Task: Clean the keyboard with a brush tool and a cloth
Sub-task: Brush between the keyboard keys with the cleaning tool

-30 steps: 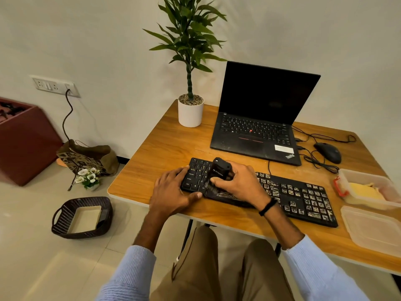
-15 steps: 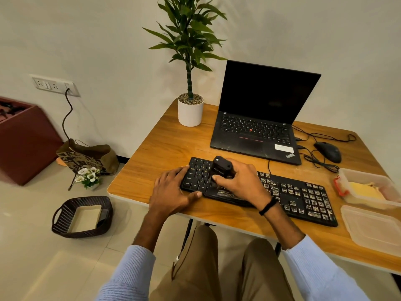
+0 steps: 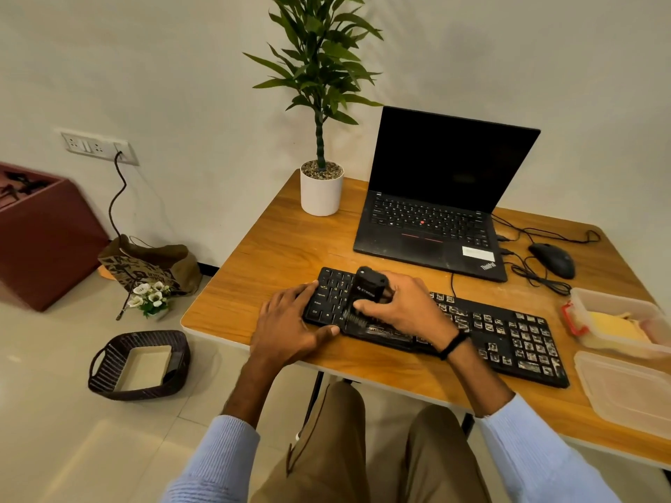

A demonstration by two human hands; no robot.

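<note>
A black keyboard (image 3: 508, 332) with dusty, speckled keys on its right half lies along the front of the wooden table (image 3: 276, 248). My right hand (image 3: 403, 306) grips a black brush tool (image 3: 368, 290), whose bristles press on the keys of the left part. My left hand (image 3: 290, 324) rests at the keyboard's left end, fingers on its edge and thumb along its front. A yellow cloth (image 3: 613, 326) lies in a clear plastic container (image 3: 595, 299) at the right.
An open black laptop (image 3: 435, 219) stands behind the keyboard, a potted plant (image 3: 321, 190) to its left. A black mouse (image 3: 553, 259) with tangled cables lies at the right. A clear lid (image 3: 628, 390) sits at the front right. A wicker basket (image 3: 138, 364) stands on the floor.
My right hand has shifted the brush slightly back and forth over the same left keys. My left hand has stayed at the keyboard's end.
</note>
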